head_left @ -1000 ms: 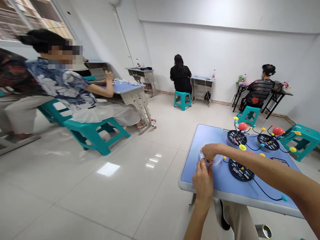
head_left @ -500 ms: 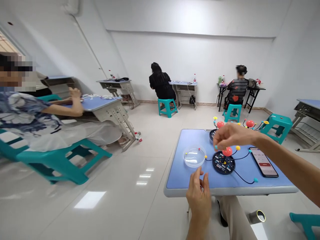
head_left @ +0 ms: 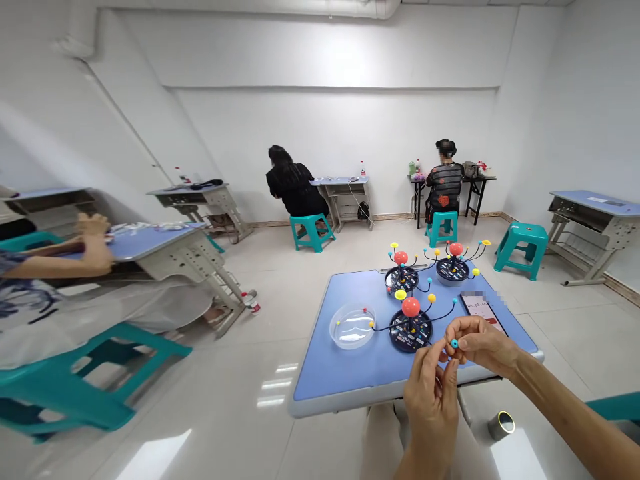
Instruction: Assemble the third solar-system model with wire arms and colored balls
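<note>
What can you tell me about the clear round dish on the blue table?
This shallow round dish looks like clear plastic and sits flat on the blue tabletop, left of centre. A small red bead and a yellow bead show at its rim, and another yellow bead on a black wire sits by its right edge.

Labels on the black round base (head_left: 410, 332) are too small for me to read, and part of the phone (head_left: 483, 312) screen is blurred out. Can't tell whether the fingertips (head_left: 443, 352) of the left hand (head_left: 430, 403) touch the teal bead (head_left: 454, 343), partly hidden by the right hand (head_left: 480, 343). Both forearms run off the frame, and the seated person (head_left: 30, 313) is cut off at the left edge.
</note>
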{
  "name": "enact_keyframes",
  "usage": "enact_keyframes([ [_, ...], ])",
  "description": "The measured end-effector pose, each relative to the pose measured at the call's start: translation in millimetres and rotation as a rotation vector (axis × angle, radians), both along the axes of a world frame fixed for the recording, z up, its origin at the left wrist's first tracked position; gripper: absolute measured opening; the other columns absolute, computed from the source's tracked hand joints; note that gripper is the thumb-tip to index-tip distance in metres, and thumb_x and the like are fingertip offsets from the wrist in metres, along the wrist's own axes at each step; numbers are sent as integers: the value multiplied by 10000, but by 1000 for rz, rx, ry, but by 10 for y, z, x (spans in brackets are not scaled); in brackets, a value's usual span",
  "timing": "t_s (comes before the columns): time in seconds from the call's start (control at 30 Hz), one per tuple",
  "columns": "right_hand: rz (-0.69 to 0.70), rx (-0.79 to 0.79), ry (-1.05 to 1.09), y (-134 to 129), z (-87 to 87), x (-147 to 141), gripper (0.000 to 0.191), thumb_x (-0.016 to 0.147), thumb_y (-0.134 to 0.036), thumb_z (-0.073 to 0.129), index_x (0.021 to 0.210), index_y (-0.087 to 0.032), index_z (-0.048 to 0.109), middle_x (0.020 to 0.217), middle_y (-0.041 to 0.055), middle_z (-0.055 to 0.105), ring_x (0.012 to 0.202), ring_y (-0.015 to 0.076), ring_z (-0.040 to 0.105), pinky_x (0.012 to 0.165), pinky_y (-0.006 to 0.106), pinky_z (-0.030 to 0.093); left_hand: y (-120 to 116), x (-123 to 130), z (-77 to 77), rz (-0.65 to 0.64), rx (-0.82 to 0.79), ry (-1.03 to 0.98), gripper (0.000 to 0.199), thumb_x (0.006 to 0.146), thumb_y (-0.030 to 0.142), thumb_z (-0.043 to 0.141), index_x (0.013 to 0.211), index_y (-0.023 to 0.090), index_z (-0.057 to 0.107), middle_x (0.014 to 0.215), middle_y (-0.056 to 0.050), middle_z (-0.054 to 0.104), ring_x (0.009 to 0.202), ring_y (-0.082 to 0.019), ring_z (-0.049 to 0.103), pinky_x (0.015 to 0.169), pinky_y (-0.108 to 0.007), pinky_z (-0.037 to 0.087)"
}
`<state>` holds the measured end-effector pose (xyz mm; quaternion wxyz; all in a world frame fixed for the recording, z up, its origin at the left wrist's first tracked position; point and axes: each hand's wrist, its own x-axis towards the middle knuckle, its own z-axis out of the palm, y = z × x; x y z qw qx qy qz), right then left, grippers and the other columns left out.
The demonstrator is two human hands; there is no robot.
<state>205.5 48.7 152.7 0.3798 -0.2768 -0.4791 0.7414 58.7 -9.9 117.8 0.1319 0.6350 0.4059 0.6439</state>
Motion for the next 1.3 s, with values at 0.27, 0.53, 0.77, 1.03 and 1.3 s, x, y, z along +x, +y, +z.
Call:
enact_keyframes([
  [0.27, -163, 194, -358, 203, -38, 80, 124, 715, -274, 728, 774, -175, 683, 684, -11, 604, 610, 116, 484, 627, 273, 409, 185, -193, -407, 251, -226, 39, 241, 936, 245, 508, 1130, 175, 634, 882, -64, 682, 753, -147, 652, 622, -246, 534],
  [0.53, -223, 302, -557, 431, -105, -206, 232, 705, -397, 683, 789, -181, 699, 673, -3, 610, 642, 147, 514, 648, 289, 431, 649, -120, -669, 210, -351, 107, 311, 954, 230, 447, 1212, 150, 600, 1070, -116, 721, 947, -221, 689, 807, -374, 569],
  [0.77, -314, 503, -715, 516, -233, -307, 290, 772, -450, 623, 867, -198, 731, 769, 30, 683, 692, 185, 577, 644, 303, 476, 778, -76, -800, 196, -321, 106, 285, 962, 203, 430, 1163, 163, 628, 1066, -108, 725, 957, -211, 691, 819, -361, 572],
  [1.03, -387, 735, -819, 524, -324, -368, 222, 840, -378, 592, 913, -219, 729, 891, 61, 733, 803, 231, 655, 755, 354, 519, 820, -75, -788, 151, -329, 103, 272, 956, 147, 413, 1091, 166, 648, 949, -86, 730, 845, -190, 697, 749, -316, 564],
  [1.3, -290, 907, -907, 572, -288, -401, 204, 896, -264, 522, 943, -221, 715, 906, 58, 727, 822, 221, 656, 785, 366, 504, 817, -85, -733, 136, -303, 116, 268, 958, 139, 391, 1032, 155, 647, 876, -78, 720, 770, -184, 687, 694, -299, 546],
])
